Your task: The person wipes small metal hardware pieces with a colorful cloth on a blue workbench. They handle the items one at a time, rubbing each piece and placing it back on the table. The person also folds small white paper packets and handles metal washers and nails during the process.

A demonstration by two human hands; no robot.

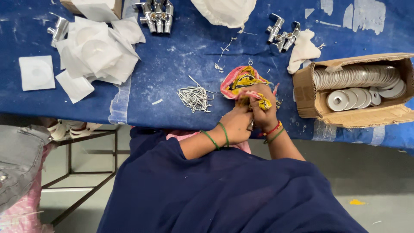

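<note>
1. While we are gripping the pink-and-yellow cloth [243, 82] at the table edge [172, 116], right hand [263, 110] fingers are curling around it; left hand [236, 125] fingers are hidden.
2. We are risking elbowing the pile of metal pins [195, 98] floorward; it lies close.

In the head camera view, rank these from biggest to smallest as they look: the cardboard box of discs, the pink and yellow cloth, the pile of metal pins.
1. Cardboard box of metal discs: plainly largest.
2. Pink and yellow cloth, partly hidden by the right hand bunching it, so its full size is unsure.
3. Pile of metal pins: smallest, though not far behind the cloth's visible part.
</note>
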